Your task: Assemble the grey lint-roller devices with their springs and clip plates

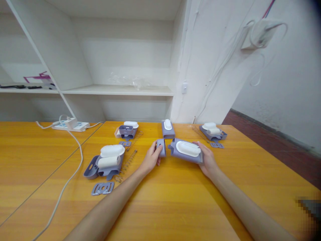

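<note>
My left hand (pixel 152 155) is closed on a small purple-grey plastic cap (pixel 162 147). Held in my right hand (pixel 207 158) is a long purple-grey plastic housing (pixel 173 152) with a white oval pad (pixel 188 148) on its upper face. Both pieces are lifted over the wooden table, cap and housing end facing each other with a narrow gap between them. Just behind stands a similar purple-grey unit (pixel 168 134) with a white oval piece on top. Fingers of my right hand are partly hidden behind the housing.
Sets of similar purple-grey parts lie left front (pixel 109 173), left back (pixel 126 132) and right back (pixel 217 135). Springs (pixel 129 161) and flat slotted plates (pixel 102 188) lie beside them. A power strip (pixel 72 125) and white cable (pixel 79 160) are at left; white shelves (pixel 117 89) stand behind.
</note>
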A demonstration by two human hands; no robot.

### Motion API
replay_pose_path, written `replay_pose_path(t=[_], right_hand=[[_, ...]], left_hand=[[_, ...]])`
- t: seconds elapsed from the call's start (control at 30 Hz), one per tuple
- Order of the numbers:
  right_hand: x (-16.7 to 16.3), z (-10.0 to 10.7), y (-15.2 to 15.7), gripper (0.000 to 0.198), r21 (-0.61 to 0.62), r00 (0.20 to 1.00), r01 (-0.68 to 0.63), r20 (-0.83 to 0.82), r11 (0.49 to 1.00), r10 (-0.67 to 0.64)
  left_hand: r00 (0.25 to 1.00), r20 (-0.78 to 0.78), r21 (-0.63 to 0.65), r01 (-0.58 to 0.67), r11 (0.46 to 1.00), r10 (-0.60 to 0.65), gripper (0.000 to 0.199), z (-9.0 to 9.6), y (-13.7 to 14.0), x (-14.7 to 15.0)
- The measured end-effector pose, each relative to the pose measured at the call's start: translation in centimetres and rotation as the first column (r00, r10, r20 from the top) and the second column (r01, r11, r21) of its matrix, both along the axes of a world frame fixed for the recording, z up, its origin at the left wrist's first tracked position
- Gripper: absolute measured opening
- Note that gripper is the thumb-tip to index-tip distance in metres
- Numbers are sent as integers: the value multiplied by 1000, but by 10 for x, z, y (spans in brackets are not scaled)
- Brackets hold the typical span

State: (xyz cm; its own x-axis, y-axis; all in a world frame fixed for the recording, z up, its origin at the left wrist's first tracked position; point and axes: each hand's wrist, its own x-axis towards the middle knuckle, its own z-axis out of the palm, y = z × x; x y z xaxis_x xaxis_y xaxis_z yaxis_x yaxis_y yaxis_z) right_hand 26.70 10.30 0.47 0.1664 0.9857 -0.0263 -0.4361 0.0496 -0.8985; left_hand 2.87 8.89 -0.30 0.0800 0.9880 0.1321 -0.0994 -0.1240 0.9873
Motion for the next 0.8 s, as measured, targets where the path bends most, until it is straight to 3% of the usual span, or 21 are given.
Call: replay_pose_path(t=[0.1,0.23,0.4,0.6,0.8], right_hand=[[-2,-1,0,32,-29,999,-31,-7,999,31],[-5,-1,-2,32,4,994,34,105,999,-34],[-4,2,-3,31,-39,999,-47,-13,998,47],[-5,1,-4,28,25,989,73,125,997,-76],[-6,3,-10,30,-12,991,-102,89,995,102]], left_hand=[[996,79,-2,-38,999,38,48,2,-2,1],[999,32,42,-44,998,43,54,6,-5,2],[997,-55,81,-50,995,55,52,7,-8,3],[999,-48,51,-3,999,5,52,7,-9,3],[997,-76,35,-3,999,5,54,3,-5,2]])
